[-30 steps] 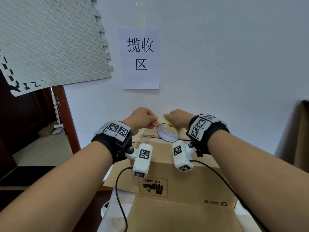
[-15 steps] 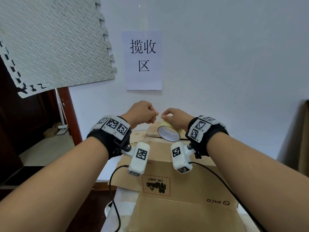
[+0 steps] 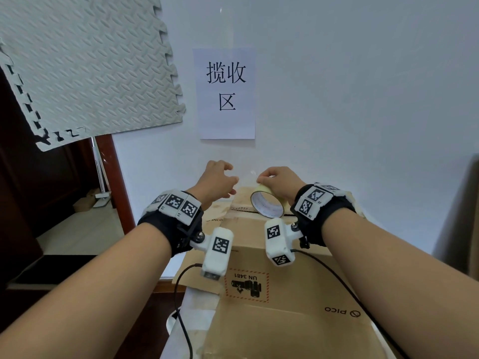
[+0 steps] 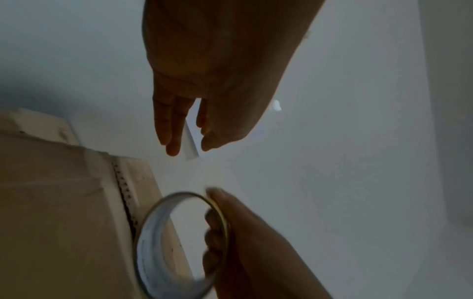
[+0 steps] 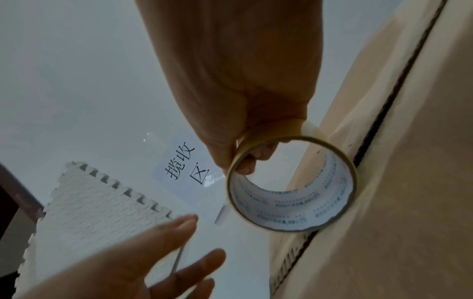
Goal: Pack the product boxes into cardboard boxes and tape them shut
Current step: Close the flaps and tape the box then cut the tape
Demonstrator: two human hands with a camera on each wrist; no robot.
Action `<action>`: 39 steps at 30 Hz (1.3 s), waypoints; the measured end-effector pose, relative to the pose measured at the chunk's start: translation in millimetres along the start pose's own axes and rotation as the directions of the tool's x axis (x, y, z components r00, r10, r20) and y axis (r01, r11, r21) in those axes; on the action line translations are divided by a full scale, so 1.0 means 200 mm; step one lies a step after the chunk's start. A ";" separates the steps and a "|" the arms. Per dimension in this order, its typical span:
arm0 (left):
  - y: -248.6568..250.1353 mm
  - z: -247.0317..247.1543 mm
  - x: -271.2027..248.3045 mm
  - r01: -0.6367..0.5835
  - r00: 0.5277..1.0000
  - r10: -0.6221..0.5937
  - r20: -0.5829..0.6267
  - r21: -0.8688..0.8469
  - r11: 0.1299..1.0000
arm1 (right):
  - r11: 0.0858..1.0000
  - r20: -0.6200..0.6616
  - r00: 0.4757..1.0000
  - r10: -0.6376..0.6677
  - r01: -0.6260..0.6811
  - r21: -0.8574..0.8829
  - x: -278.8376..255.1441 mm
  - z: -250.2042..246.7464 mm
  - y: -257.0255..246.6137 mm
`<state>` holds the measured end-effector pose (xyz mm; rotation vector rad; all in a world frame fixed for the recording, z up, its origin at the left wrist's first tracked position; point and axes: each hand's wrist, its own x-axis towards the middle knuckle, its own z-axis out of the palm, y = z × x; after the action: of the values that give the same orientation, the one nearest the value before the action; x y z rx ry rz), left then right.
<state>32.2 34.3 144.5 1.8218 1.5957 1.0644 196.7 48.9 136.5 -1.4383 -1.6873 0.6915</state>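
Observation:
A brown cardboard box (image 3: pixel 298 270) with a PICO print lies flaps closed in front of me, its seam (image 3: pixel 243 209) at the far end. My right hand (image 3: pixel 280 180) grips a roll of clear tape (image 3: pixel 267 212) standing on that far end. The right wrist view shows the right hand's fingers (image 5: pixel 245 165) curled through the roll (image 5: pixel 332 182) beside the box (image 5: pixel 409 161). My left hand (image 3: pixel 220 177) hovers left of the roll, fingers spread and holding nothing that I can make out. Faint glints between the hands suggest a clear strip; I cannot tell whether it touches the left fingers (image 4: pixel 166 129).
A paper sign (image 3: pixel 226 93) hangs on the white wall just behind the box. A grey foam mat (image 3: pixel 85 68) leans at the upper left over a dark doorway. More brown cardboard (image 3: pixel 461 216) stands at the right edge. Wrist-camera cables (image 3: pixel 181 320) hang by the box's left side.
My left hand, pinched at the roll's top a second ago, has moved up and left and spread its fingers. The right hand has kept its grip on the roll.

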 end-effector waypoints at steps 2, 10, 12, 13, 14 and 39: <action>-0.05 -0.01 0.00 0.042 0.999 -0.042 0.000 0.018 0.999 | 0.999 -0.010 1.000 0.019 -0.019 0.035 0.00 -0.02 0.01; -0.20 0.16 -0.10 -0.036 0.923 -0.114 0.368 0.376 0.926 | 0.997 -0.026 0.999 0.027 -0.025 0.068 0.02 -0.02 0.04; -0.22 0.17 -0.09 -0.063 0.926 -0.096 0.366 0.399 0.915 | 0.998 -0.037 0.999 0.022 -0.019 0.066 0.02 -0.02 0.05; -0.23 0.17 -0.09 -0.068 0.933 -0.086 0.349 0.404 0.912 | 0.998 -0.044 0.999 0.019 -0.016 0.066 0.02 -0.02 0.05; -0.23 0.17 -0.10 -0.071 0.942 -0.073 0.327 0.409 0.910 | 0.998 -0.052 0.998 0.020 -0.016 0.068 0.02 -0.01 0.05; -0.25 0.19 -0.15 -0.066 0.976 -0.007 0.216 0.327 0.943 | 0.987 0.153 0.988 0.029 -0.004 -0.160 0.07 0.03 -0.09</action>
<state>32.5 19.1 75.8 2.1024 1.6966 0.6073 181.3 59.2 151.0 -1.5445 -1.8887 0.7065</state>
